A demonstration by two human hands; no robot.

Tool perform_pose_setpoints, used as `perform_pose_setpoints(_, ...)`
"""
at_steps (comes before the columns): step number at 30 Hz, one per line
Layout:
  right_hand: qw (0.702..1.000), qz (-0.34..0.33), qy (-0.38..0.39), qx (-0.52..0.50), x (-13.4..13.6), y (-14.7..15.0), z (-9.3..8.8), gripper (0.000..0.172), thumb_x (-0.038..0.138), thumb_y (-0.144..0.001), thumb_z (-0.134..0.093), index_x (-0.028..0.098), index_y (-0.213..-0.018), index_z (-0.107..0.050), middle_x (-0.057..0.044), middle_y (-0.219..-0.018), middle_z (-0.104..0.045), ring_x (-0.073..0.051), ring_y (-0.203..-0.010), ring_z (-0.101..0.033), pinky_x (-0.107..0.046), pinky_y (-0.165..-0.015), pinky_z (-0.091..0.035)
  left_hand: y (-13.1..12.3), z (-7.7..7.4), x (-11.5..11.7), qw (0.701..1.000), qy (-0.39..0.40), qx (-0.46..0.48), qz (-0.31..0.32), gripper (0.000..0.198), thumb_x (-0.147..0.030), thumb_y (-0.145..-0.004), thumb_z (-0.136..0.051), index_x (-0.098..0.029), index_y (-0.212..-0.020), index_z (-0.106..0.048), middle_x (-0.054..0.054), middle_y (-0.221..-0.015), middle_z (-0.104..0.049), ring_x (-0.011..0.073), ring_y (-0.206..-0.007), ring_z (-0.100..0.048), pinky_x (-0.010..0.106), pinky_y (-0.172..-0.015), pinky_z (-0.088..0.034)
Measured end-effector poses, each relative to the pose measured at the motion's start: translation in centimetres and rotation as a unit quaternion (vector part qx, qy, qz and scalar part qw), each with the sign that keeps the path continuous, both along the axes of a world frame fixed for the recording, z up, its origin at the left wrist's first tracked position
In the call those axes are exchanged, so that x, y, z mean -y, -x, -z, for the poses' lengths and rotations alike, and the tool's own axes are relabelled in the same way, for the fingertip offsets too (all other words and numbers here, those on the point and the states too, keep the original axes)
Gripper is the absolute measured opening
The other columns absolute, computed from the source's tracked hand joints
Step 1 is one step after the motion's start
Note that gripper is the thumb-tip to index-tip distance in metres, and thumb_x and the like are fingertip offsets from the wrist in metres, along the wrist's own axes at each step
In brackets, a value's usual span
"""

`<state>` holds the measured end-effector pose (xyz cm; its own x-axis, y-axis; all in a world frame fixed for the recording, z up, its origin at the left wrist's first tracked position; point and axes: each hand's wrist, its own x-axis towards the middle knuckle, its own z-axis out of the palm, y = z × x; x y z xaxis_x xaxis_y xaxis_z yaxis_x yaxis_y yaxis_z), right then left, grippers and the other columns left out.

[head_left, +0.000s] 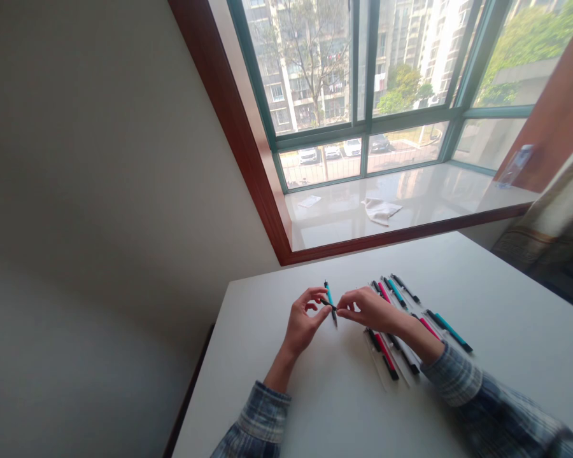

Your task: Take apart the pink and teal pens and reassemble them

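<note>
My left hand (pixel 305 323) and my right hand (pixel 368 309) meet over the white table (pixel 267 299). Between their fingertips is a small black pen part (pixel 328 304), pinched from both sides; its exact shape is too small to make out. Right behind it, a teal and black pen (pixel 329 291) lies on the table, its dark tip pointing toward me, partly covered by my fingers. Under and beside my right forearm are loose pen pieces: teal barrels (pixel 453 331), pink barrels (pixel 386 353), black parts (pixel 405 285) and clear thin tubes (pixel 375 364). The forearm hides some of them.
Beyond the table is a window sill (pixel 334 222) with a crumpled white cloth (pixel 381 210) and a clear plastic bottle (pixel 516 166). A wooden frame (pixel 260 203) edges the sill. A wall (pixel 124 222) stands at the left, a curtain (pixel 530 222) at the right.
</note>
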<state>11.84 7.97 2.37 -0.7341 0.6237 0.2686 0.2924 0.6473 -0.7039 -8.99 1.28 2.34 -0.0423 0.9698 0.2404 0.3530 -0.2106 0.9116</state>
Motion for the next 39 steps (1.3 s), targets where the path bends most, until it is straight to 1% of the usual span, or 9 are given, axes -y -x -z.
perform_pose_setpoints(5, 1.0, -0.009, -0.01, 0.014, 0.5, 0.6, 0.2, 0.022, 0.034, -0.096, -0.062, 0.022, -0.085, -0.077, -0.002, -0.074, -0.073, -0.015, -0.066, -0.064, -0.025, -0.066, -0.044, -0.4, 0.0, -0.1, 0.999, 0.014, 0.041, 0.008, 0.032, -0.028, -0.081, -0.076, -0.022, -0.112, -0.07, 0.005, -0.097, -0.069, 0.0194, -0.088, -0.064, 0.032, -0.08, -0.052)
perform_pose_setpoints(12, 1.0, -0.003, -0.007, 0.026, 0.7, 0.9, 0.4, 0.022, 0.033, -0.097, -0.062, 0.02, -0.087, -0.077, -0.001, -0.074, -0.074, -0.014, -0.065, -0.063, -0.024, -0.066, -0.043, -0.6, -0.1, -0.1, 0.998, 0.024, 0.052, 0.006, 0.032, -0.028, -0.081, -0.078, -0.02, -0.11, -0.07, 0.006, -0.097, -0.07, 0.019, -0.087, -0.064, 0.032, -0.08, -0.052)
perform_pose_setpoints(19, 1.0, -0.001, -0.011, 0.027, 0.7, 0.8, 0.1, 0.02, 0.032, -0.096, -0.064, 0.022, -0.087, -0.078, -0.001, -0.076, -0.075, -0.014, -0.068, -0.065, -0.024, -0.068, -0.044, -0.6, 0.2, -0.2, 0.996, 0.045, 0.074, 0.02, 0.028, -0.029, -0.081, -0.078, -0.019, -0.106, -0.07, 0.006, -0.097, -0.07, 0.0195, -0.087, -0.066, 0.033, -0.08, -0.053)
perform_pose_setpoints(22, 1.0, 0.01, -0.015, 0.024, -0.2, -0.1, -0.2, 0.015, 0.031, -0.094, -0.067, 0.024, -0.088, -0.078, 0.0, -0.081, -0.076, -0.014, -0.07, -0.065, -0.024, -0.069, -0.045, -0.5, 0.3, -0.1, 0.997, 0.039, 0.071, 0.012, 0.025, -0.029, -0.081, -0.078, -0.018, -0.102, -0.069, 0.005, -0.094, -0.07, 0.019, -0.085, -0.066, 0.033, -0.08, -0.053)
perform_pose_setpoints(25, 0.998, 0.049, -0.031, 0.039, -1.7, -1.8, -0.4, 0.01, 0.027, -0.09, -0.069, 0.025, -0.086, -0.079, 0.0, -0.084, -0.076, -0.014, -0.073, -0.065, -0.025, -0.072, -0.045, -0.3, 0.6, -0.1, 0.997, 0.04, 0.067, 0.011, 0.023, -0.03, -0.081, -0.078, -0.018, -0.099, -0.069, 0.005, -0.093, -0.07, 0.0187, -0.084, -0.065, 0.032, -0.08, -0.053)
perform_pose_setpoints(27, 0.995, 0.053, -0.029, 0.078, -2.6, -3.2, -0.4, 0.008, 0.023, -0.085, -0.072, 0.025, -0.083, -0.08, 0.0, -0.082, -0.076, -0.015, -0.073, -0.065, -0.025, -0.072, -0.045, -0.2, 0.8, -0.1, 0.997, 0.041, 0.064, 0.013, 0.022, -0.03, -0.081, -0.078, -0.018, -0.098, -0.07, 0.005, -0.094, -0.07, 0.0185, -0.084, -0.065, 0.032, -0.08, -0.053)
perform_pose_setpoints(30, 0.989, 0.034, 0.001, 0.145, -3.6, -4.8, -0.2, 0.01, 0.019, -0.078, -0.074, 0.026, -0.081, -0.081, 0.0, -0.078, -0.075, -0.016, -0.071, -0.065, -0.025, -0.069, -0.044, 0.0, 1.0, 0.0, 0.997, 0.041, 0.059, 0.012, 0.021, -0.03, -0.081, -0.078, -0.019, -0.098, -0.071, 0.005, -0.095, -0.071, 0.0185, -0.084, -0.065, 0.032, -0.079, -0.053)
perform_pose_setpoints(34, 0.981, 0.023, 0.044, 0.186, -3.6, -5.7, -0.3, 0.01, 0.023, -0.077, -0.074, 0.025, -0.081, -0.082, -0.001, -0.075, -0.073, -0.016, -0.067, -0.063, -0.025, -0.064, -0.042, 0.1, 1.1, 0.0, 0.998, 0.042, 0.053, 0.007, 0.021, -0.03, -0.081, -0.077, -0.019, -0.098, -0.071, 0.005, -0.093, -0.071, 0.019, -0.085, -0.065, 0.032, -0.08, -0.053)
perform_pose_setpoints(39, 0.973, -0.005, 0.07, 0.22, -2.9, -5.4, -0.8, 0.008, 0.026, -0.074, -0.076, 0.025, -0.08, -0.082, -0.001, -0.071, -0.071, -0.016, -0.068, -0.061, -0.025, -0.063, -0.041, 0.0, 1.0, -0.1, 0.998, 0.042, 0.054, 0.004, 0.021, -0.029, -0.08, -0.078, -0.019, -0.097, -0.072, 0.005, -0.093, -0.07, 0.0187, -0.084, -0.065, 0.032, -0.078, -0.053)
